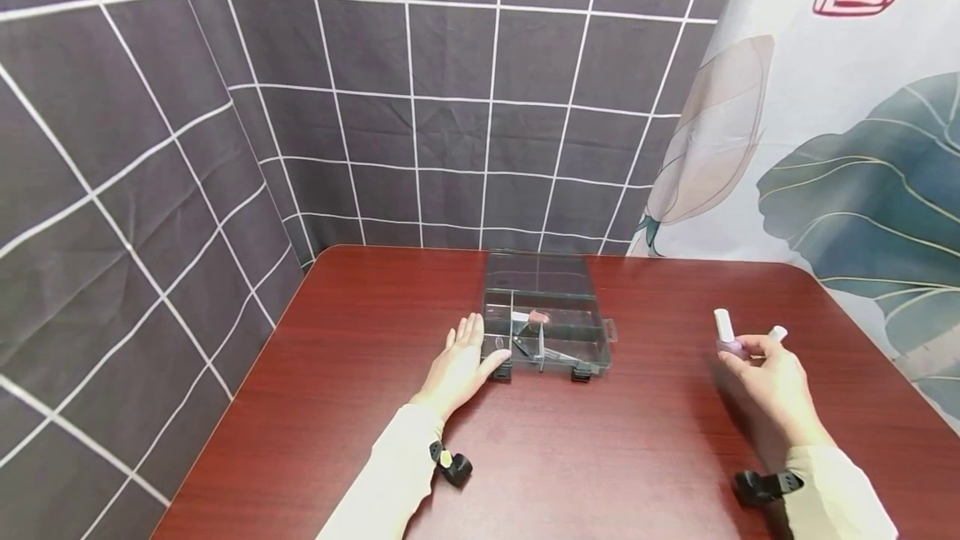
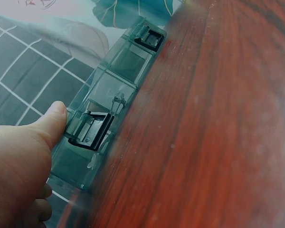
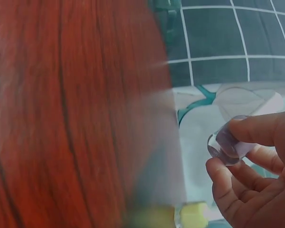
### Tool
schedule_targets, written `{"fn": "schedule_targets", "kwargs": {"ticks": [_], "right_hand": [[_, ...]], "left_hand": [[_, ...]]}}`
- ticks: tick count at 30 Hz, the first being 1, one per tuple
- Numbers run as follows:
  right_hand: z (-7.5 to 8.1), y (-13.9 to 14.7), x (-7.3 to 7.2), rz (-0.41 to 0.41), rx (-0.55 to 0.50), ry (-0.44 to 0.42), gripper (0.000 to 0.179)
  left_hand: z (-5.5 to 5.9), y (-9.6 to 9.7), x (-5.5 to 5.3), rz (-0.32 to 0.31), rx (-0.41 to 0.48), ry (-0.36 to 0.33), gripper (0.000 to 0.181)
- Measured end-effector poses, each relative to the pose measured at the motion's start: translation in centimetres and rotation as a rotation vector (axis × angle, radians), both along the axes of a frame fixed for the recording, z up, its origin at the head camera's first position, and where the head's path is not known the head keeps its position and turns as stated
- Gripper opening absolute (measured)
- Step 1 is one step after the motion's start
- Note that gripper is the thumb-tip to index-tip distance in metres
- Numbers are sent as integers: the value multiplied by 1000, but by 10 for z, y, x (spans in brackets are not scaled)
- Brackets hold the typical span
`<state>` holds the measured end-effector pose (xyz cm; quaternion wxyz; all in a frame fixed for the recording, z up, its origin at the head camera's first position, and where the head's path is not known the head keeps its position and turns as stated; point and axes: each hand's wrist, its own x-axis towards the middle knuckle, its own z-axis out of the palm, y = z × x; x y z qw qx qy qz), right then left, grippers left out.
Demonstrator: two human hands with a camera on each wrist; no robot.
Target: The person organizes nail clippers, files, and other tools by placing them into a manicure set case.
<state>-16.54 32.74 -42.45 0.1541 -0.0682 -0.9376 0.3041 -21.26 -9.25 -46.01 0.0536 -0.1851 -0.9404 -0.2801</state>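
A see-through grey-green compartment box (image 1: 562,340) stands on the table with its lid (image 1: 536,273) folded back. My left hand (image 1: 457,367) lies at the box's left side, fingers straight, with the thumb touching the front edge near a black latch (image 2: 91,130). In my right hand (image 1: 772,382) a small nail polish bottle (image 3: 230,140) is pinched between thumb and fingers, above the right part of the table. This bottle is pale purple with a white cap (image 1: 723,324). Inside the box lie a pinkish piece (image 1: 537,317) and slim metal tools (image 1: 558,355), too small to identify.
Just behind my right hand shows another white cap (image 1: 778,332); in the right wrist view a yellow bottle (image 3: 194,214) appears at the bottom. The red-brown wooden table (image 1: 600,457) ends at a grey checked curtain (image 1: 450,132) and a leaf-patterned cloth (image 1: 862,190).
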Motion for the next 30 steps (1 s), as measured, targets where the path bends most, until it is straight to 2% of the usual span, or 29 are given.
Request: {"fn": "schedule_targets", "kwargs": {"ticks": [7,15,30], "right_hand": [[0,-16,-5,50,15,27,33],[1,-35,-18,135,-3,94,25],[5,-74,-36,209,-11,40,24]], "left_hand": [[1,1,0,1,-8,-2,81],[-3,1,-2,7,-12,1,82],[-2,0,-2,7,-28,-1,82]]}}
